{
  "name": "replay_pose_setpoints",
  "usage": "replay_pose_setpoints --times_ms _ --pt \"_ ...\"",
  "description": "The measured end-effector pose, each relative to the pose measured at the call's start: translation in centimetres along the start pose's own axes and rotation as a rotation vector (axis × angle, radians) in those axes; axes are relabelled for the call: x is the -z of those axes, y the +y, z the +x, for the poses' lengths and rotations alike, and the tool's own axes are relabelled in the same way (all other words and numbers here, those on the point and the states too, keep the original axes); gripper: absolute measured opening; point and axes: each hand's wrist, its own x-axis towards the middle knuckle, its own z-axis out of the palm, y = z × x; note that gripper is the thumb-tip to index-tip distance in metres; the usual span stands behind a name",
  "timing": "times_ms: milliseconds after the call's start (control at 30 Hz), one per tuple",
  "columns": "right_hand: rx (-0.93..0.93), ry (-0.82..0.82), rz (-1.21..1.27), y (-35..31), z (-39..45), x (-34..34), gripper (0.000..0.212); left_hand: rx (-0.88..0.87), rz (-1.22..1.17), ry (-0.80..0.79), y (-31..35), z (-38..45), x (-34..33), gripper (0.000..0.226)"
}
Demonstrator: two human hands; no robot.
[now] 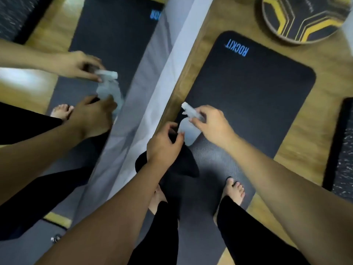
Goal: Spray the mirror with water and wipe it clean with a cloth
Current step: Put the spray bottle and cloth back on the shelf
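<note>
Beside mirror (80,115), spray bottle (188,129) between hands: right grip (214,125) pinching nozzle, left grip (165,144) clutching black cloth (183,165)

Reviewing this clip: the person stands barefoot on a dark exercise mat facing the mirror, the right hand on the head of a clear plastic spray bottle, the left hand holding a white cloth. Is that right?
Not quite: the cloth is black, not white. The head view shows it bunched under the left hand, which also touches the clear plastic spray bottle. The rest holds: right hand on the bottle's head, bare feet on the dark exercise mat, mirror in front.
</note>
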Motion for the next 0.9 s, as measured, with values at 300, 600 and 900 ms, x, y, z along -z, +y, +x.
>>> replay_pose_setpoints --times_ms 300,600,900 --pt "0.398 0.031 0.337 -25.8 -11.8 31.3 0.007 -0.464 -0.585 0.098 29.8 -7.0 22.2 0.023" --pt "0.740 0.261 0.200 -48.6 -29.3 54.4 0.045 -0.994 -0.567 0.198 56.3 -21.4 44.7 0.011" --pt "0.921 0.427 0.130 -52.7 -39.3 61.7 0.028 -1.206 -0.453 0.122 65.9 -29.9 51.2 0.007"
